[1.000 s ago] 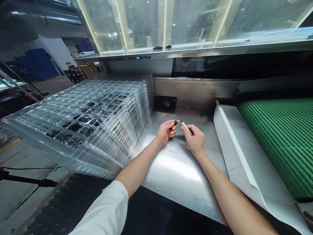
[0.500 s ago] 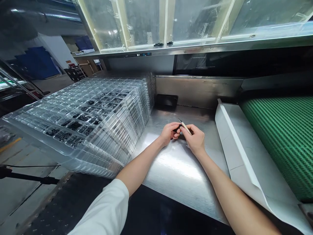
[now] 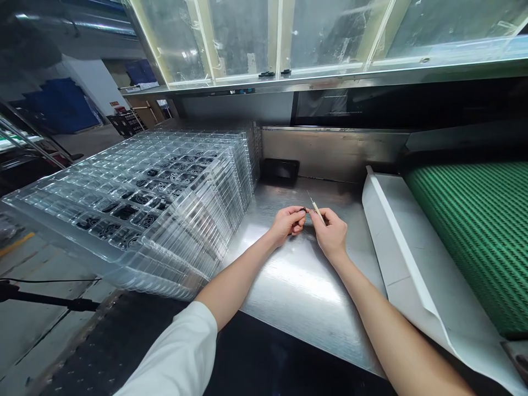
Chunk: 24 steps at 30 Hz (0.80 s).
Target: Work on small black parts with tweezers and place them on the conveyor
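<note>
Over the metal worktop [image 3: 289, 291], my left hand [image 3: 287, 224] is closed, pinching a small black part [image 3: 303, 209] between thumb and fingers. Most of that part is hidden by the fingers, so its full shape cannot be made out. Close beside it, my right hand [image 3: 331, 234] is wrapped round a thin pale-handled knife-like tool [image 3: 317, 210] with a narrow dark tip. The tool's tip points up and away to the left, apart from the black part. The right fingertips are at or very near the part's right end.
A tall stack of clear plastic trays [image 3: 214, 214] stands at left, black round parts [image 3: 147, 220] in the top one. A black shallow dish [image 3: 281, 169] sits at the back. At right, a white sheet guard [image 3: 396, 242] borders a green conveyor belt [image 3: 474, 231].
My right hand has shifted slightly right, and the tool has turned more upright, its tip farther right. Less of the black part shows in my left hand.
</note>
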{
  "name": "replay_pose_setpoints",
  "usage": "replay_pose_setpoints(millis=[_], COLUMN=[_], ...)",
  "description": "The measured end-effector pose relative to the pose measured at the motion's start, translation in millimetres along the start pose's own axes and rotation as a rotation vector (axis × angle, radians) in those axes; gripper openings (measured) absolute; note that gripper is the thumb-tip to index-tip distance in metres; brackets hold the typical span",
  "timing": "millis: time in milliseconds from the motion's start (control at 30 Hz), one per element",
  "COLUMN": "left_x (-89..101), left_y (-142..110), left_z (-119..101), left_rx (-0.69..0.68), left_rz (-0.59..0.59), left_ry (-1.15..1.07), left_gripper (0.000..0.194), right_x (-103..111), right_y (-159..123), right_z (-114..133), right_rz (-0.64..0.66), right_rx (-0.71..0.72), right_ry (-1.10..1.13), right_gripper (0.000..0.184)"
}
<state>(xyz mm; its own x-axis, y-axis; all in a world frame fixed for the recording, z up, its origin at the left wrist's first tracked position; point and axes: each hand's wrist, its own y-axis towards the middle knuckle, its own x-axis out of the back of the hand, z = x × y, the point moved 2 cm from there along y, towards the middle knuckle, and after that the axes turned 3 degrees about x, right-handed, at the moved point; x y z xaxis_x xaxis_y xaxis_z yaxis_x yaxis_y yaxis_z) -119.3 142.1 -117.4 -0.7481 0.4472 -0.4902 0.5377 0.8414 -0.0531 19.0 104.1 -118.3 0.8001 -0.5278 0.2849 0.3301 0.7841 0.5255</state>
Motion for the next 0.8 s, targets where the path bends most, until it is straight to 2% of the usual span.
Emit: replay_pose_setpoints(millis=[233,567,800], left_x=[-0.1,-0.7,0.8], left_y=[-1.1,0.0,1.3], left_z=[-5.4,-5.1,-2.6], left_rx=[0.014,0.011,0.030], left_rz=[-0.058,-0.071,-0.111], left_ry=[-0.015,-0.013,-0.005], left_gripper=[0.030,0.044,0.039], right_x=[-1.5,-2.2,-2.1], right_y=[-1.1,-1.7,-2.2], right_z=[-2.2,-1.4,-1.3], right_rz=[0.015,0.038,0.031], right_rx=[0.002,0.007,0.015], right_ry=[-0.010,-0.004,-0.011], right_gripper=[0.038,0.037,0.037])
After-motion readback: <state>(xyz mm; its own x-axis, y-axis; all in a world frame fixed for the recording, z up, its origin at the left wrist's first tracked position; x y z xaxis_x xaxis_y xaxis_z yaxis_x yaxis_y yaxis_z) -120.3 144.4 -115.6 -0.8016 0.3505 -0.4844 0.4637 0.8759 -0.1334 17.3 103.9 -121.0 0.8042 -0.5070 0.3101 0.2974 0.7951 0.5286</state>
